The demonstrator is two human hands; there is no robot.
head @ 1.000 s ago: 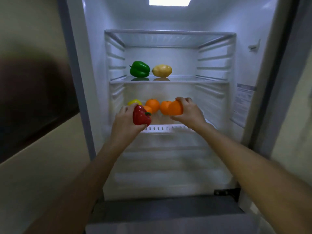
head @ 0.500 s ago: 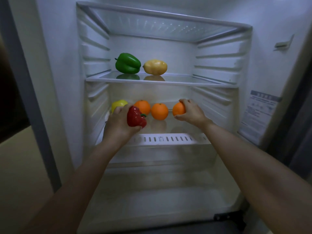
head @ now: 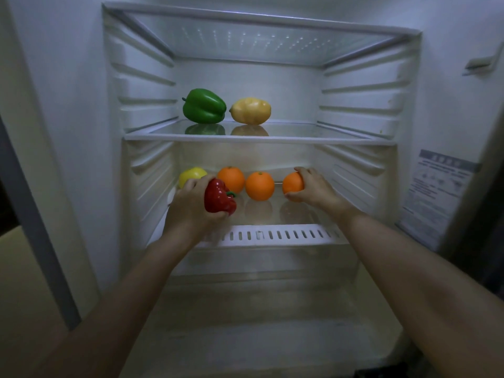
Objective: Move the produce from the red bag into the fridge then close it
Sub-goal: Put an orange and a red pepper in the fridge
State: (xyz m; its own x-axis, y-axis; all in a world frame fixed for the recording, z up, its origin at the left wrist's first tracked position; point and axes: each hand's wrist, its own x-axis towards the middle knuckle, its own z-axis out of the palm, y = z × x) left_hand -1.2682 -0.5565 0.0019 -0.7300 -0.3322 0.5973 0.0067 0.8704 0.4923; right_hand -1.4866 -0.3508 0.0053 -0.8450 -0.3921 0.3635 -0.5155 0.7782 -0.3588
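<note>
The left hand [head: 191,205] grasps a red bell pepper [head: 219,196] just above the front of the lower glass shelf [head: 272,214] of the fridge [head: 450,118]. Its green stem points right, toward the nearest orange [head: 231,179], so the long axis lies roughly sideways and a little tilted.

The right hand [head: 313,190] grasps another orange [head: 293,183] at the right end of the row, low on the same shelf; whether it already rests there I cannot tell.

Both fruits look light and rigid, with smooth glossy skin, probably a little slippery. I judge a grip around the widest part is best. The orange, being round, may roll when released.
</note>
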